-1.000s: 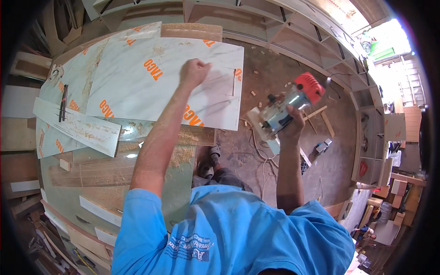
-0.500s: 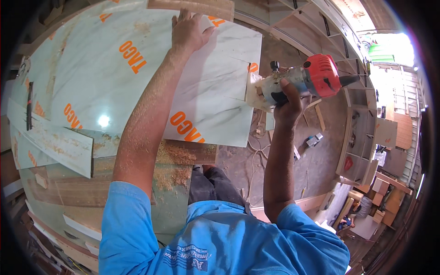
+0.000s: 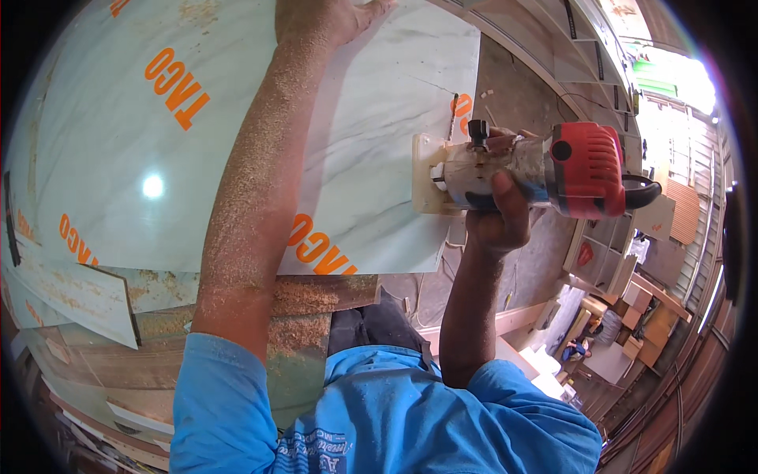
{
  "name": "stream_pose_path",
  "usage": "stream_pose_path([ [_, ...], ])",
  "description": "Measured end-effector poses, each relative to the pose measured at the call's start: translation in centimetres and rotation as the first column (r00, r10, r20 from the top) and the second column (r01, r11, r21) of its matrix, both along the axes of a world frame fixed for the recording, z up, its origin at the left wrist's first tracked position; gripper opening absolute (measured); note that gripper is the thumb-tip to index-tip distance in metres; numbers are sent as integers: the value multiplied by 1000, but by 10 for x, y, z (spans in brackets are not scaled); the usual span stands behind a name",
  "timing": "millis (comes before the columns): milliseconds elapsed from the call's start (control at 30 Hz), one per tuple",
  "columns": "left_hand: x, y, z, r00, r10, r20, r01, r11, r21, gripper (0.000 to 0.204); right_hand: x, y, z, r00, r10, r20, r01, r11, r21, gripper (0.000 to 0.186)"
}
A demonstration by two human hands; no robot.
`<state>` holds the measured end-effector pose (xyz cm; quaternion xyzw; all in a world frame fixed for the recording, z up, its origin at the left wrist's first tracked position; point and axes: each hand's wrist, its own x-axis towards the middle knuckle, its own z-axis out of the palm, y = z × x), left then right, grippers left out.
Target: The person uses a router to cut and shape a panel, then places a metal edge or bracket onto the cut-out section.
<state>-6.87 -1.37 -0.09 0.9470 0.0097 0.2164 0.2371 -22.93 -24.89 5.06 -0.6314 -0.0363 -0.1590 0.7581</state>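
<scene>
My right hand (image 3: 501, 221) is wrapped round the body of a trim router (image 3: 584, 170), which has a red motor housing and a black cord end. The router lies on its side, its pale square base plate (image 3: 424, 174) overlapping the right edge of a white marble-patterned panel (image 3: 371, 150). A narrow dark slot (image 3: 454, 114) shows in the panel near that edge, just beyond the base. Whether the bit touches the panel is hidden. Flat on the panel's far part rests my left hand (image 3: 324, 20), thumb stretched out, its fingertips cut off by the frame. Sawdust coats my left forearm.
Sawdust covers brown boards (image 3: 316, 294) at the near edge. A loose white strip (image 3: 79, 296) lies at left. Open cabinet frames (image 3: 553, 43) stand at far right, with stacked wood pieces (image 3: 639, 296) behind. Another person (image 3: 579, 349) is small at right.
The router has come nearer and more level, its base now further over the panel's edge. The whole view has shifted, so the panel looks larger. My left hand still rests on the panel.
</scene>
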Motion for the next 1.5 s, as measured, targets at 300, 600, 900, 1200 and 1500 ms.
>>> stream_pose_path([
  [300, 4, -3, -12, 996, 37, 82, -37, 999, 1, 70, 7, 2, -5, 1000, 23, -9, -23, 1000, -8, 76],
  [600, 6, -1, -13, 997, 48, 58, -48, 999, -4, 72, 3, 8, -8, 999, 39, -26, -40, 999, -35, 78],
  [900, 6, -3, -15, 996, 33, 88, -29, 998, -51, 72, 1, 6, -12, 999, 39, -22, -41, 996, -80, 81],
  [1200, 6, -8, -13, 994, 78, 74, -79, 997, 4, 71, 2, 8, -11, 1000, 13, -29, -16, 994, -112, 82],
  [1500, 8, -6, -16, 988, 81, 132, -82, 997, 0, 69, 2, 11, -11, 999, 21, -36, -24, 996, -83, 83],
])
